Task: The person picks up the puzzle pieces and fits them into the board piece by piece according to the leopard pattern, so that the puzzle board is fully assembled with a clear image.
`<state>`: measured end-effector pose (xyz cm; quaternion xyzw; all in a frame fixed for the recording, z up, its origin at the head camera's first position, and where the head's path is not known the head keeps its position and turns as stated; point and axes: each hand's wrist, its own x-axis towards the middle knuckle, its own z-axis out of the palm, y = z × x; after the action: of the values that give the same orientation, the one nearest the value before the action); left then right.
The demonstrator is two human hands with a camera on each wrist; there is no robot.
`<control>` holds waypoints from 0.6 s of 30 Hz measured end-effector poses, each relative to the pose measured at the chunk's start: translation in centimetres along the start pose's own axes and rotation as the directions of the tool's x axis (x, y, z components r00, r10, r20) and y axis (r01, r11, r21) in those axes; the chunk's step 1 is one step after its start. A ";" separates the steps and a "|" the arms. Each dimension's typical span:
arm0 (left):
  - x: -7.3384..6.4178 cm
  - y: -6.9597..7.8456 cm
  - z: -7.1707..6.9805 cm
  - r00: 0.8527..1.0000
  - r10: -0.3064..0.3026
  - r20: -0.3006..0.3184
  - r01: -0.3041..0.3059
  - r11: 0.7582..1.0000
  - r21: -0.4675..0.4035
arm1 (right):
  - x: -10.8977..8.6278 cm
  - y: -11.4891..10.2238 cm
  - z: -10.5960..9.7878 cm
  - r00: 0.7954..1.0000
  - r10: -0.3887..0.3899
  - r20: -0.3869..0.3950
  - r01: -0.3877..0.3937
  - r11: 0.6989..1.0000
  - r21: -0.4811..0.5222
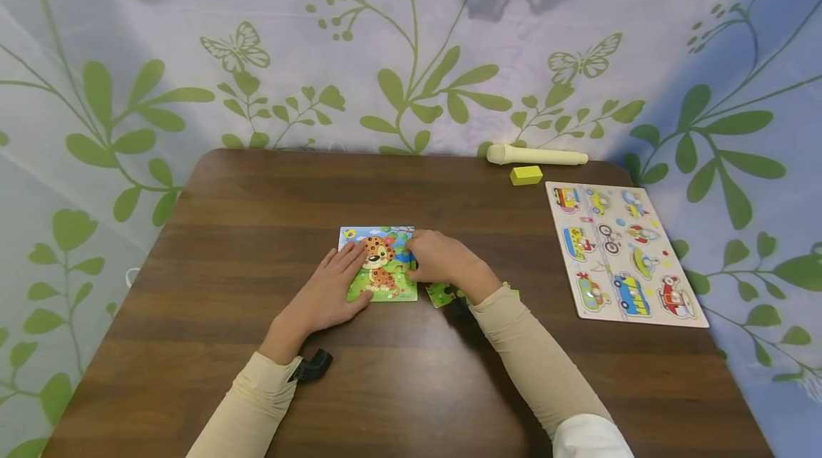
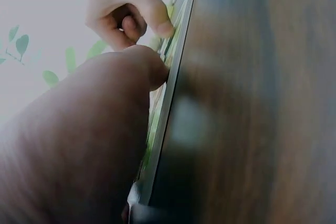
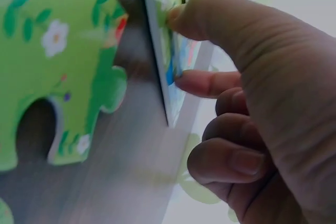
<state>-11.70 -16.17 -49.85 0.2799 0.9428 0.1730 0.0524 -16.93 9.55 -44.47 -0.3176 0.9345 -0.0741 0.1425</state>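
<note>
A square jigsaw puzzle (image 1: 382,280) with a spotted leopard cub on green grass lies on the brown table. My left hand (image 1: 327,294) rests on its left side, fingers extended over the picture and thumb near the lower edge. At the puzzle's right edge, my right hand (image 1: 443,258) pinches a puzzle piece (image 3: 176,51) between thumb and index finger, the other fingers curled in. That piece is mostly hidden by the fingers. Beside the board, partly under the right wrist, lie loose green jigsaw pieces (image 1: 440,294); one green piece (image 3: 73,72) shows white flowers and a knob.
On the right lies a wooden vehicle peg puzzle (image 1: 616,258). A yellow block (image 1: 526,175) and a cream microphone-shaped object (image 1: 539,155) sit at the back edge of the table (image 1: 289,194). Behind hangs a leaf-patterned cloth (image 1: 449,51).
</note>
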 end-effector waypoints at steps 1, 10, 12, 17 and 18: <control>0.1 0.1 0.1 1.000 0.009 0.000 -0.009 1.000 -0.004 | 0.1 -0.1 0.0 1.000 0.008 0.004 -0.008 1.000 0.001; 0.3 1.4 0.5 1.000 -0.024 -0.009 0.024 0.999 0.022 | 0.2 -1.1 -0.2 0.994 0.110 0.005 -0.110 0.994 0.016; 0.4 1.6 0.5 0.999 -0.033 -0.006 0.033 0.999 0.028 | 0.0 -1.3 -0.2 0.990 0.139 0.003 -0.139 0.990 0.029; 0.5 2.2 0.4 0.998 -0.063 0.005 0.063 0.998 0.028 | -0.4 -1.5 -0.1 0.988 0.155 -0.030 -0.154 0.988 0.023; 0.5 2.2 0.4 0.998 -0.066 0.009 0.065 0.997 0.031 | -0.5 -1.5 0.0 0.987 0.153 -0.037 -0.153 0.988 0.018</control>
<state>-10.89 -14.07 -49.42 0.2506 0.9538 0.1553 0.0586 -15.75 8.65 -44.01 -0.2423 0.9581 -0.0762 0.1322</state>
